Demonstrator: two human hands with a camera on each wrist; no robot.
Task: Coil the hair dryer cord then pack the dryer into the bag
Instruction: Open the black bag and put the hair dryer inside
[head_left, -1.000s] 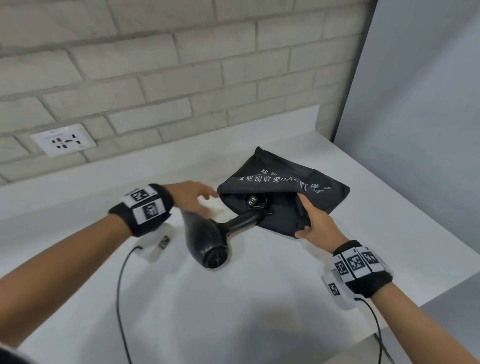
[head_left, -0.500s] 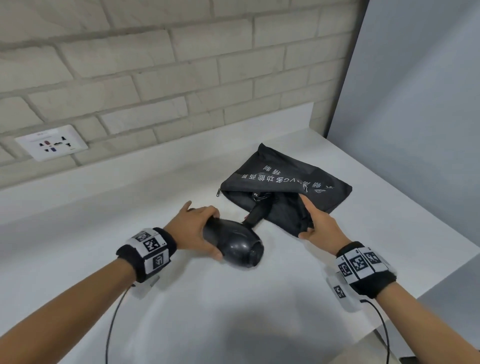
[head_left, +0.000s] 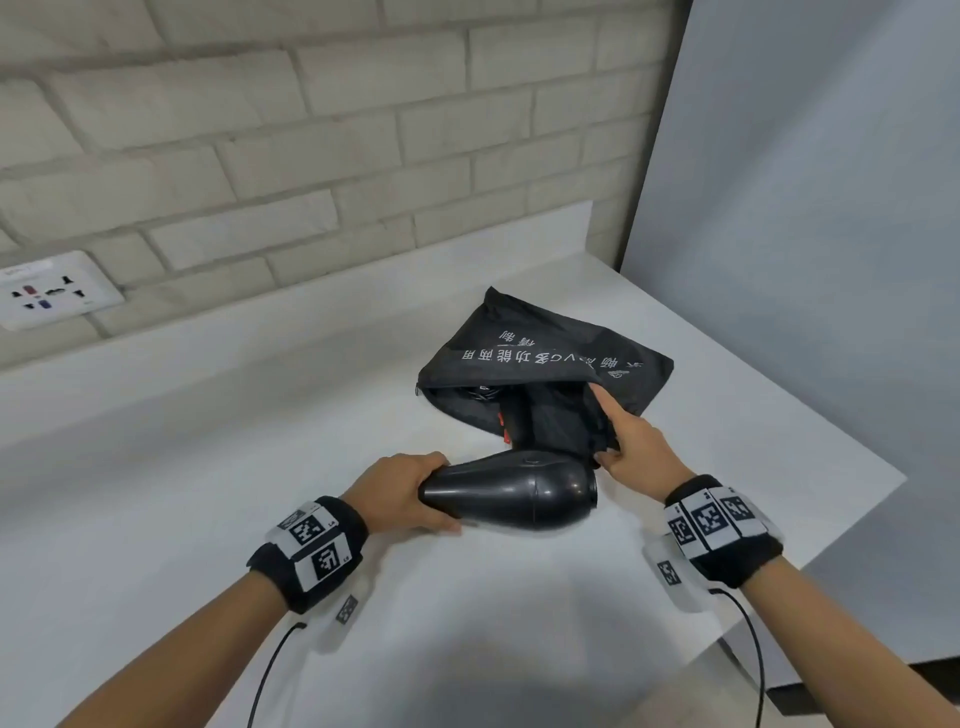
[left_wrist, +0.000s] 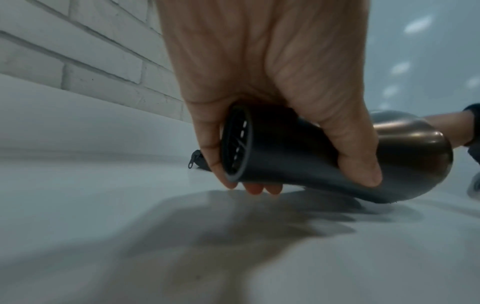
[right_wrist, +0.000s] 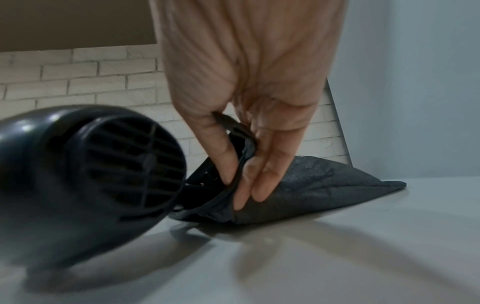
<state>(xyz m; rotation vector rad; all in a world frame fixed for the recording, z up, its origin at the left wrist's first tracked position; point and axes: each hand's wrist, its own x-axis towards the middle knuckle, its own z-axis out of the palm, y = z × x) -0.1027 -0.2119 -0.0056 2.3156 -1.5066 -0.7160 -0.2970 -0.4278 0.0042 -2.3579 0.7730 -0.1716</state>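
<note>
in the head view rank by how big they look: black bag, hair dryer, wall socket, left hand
1. black bag, the largest
2. hair dryer, though its handle lies partly inside the bag
3. and 4. wall socket and left hand look alike; the socket is cut by the frame edge, so no ranking.

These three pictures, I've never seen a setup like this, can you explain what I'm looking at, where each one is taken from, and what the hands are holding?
No machine here: a person works with bare hands, wearing a camera on the head and one on each wrist, on black bands with printed markers. The wide picture looks down from the head; the other two look along each hand at its fingers.

On the white counter lies a black bag with white lettering, its mouth open toward the person. The left hand grips the narrow end of a black hair dryer, whose handle points into the bag. The right hand pinches the bag's edge, holding it open; its wrist view shows this best. A wall socket sits on the brick wall.
</note>
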